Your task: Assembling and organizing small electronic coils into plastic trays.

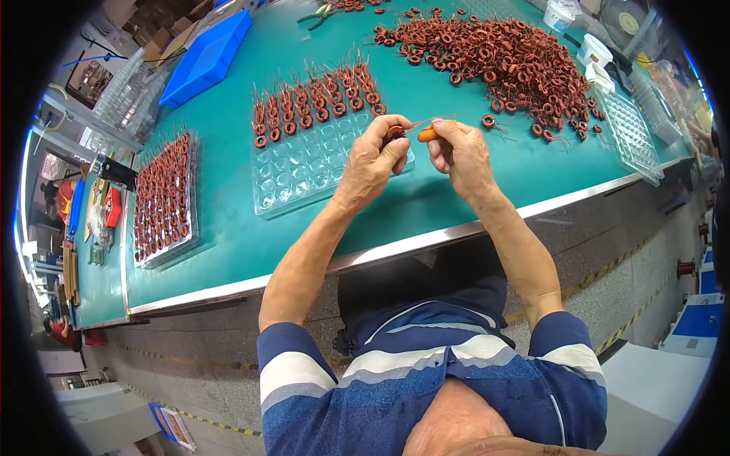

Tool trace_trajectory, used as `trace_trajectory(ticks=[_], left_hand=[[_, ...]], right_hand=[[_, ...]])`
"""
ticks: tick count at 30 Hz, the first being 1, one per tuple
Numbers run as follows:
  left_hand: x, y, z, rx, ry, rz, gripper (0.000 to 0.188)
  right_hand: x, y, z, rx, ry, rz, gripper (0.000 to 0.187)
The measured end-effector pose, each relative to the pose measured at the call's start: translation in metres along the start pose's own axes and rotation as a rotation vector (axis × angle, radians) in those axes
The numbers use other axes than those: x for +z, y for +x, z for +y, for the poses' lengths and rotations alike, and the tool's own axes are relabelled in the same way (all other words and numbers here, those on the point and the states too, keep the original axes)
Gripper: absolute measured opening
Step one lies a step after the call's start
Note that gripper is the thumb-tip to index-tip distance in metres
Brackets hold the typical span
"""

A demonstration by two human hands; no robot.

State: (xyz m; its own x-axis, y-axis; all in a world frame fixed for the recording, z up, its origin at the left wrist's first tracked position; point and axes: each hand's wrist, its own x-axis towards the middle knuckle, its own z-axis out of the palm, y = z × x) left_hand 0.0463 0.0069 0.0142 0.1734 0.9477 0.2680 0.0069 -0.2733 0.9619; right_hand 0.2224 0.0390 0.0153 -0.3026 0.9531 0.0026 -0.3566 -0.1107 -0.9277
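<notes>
1. Inspecting the centre of the frame, we find the left hand [370, 157] with thumb and fingertips clamped on a red wire-wound ring [395, 133], its thin leads pointing right.
2. We record the right hand [465, 152] just beside it, thumb and fingers drawn together at an orange piece [427, 135]; we cannot tell whether this piece is held or worn.
3. Left of the hands, we note a clear tray [300, 175] on the green table [224, 156]. Similar rings stand in its upper part, leads upward; round pockets show below.
4. At left, we see a second tray [171, 257] covered with rings.
5. At upper right, we log a heap of rings [494, 64], with a single ring [488, 121] apart, near the right hand.
6. At upper left, we list a blue bin [205, 61]; near the top edge, pliers [315, 17].
</notes>
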Motion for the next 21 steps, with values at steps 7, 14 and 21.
trace_trajectory(ticks=[7,14,21], left_hand=[[-0.023,-0.008,-0.008,-0.063,-0.182,-0.069,0.027],[-0.003,-0.004,-0.013,0.024,-0.052,-0.156,0.02],[-0.004,-0.011,-0.006,0.038,-0.261,-0.129,0.015]], right_hand=[[0.01,0.005,0.012,-0.221,-0.207,-0.072,0.037],[-0.016,-0.001,0.016,-0.113,-0.121,0.055,0.016],[0.007,-0.013,0.011,-0.367,-0.345,0.081,0.019]])
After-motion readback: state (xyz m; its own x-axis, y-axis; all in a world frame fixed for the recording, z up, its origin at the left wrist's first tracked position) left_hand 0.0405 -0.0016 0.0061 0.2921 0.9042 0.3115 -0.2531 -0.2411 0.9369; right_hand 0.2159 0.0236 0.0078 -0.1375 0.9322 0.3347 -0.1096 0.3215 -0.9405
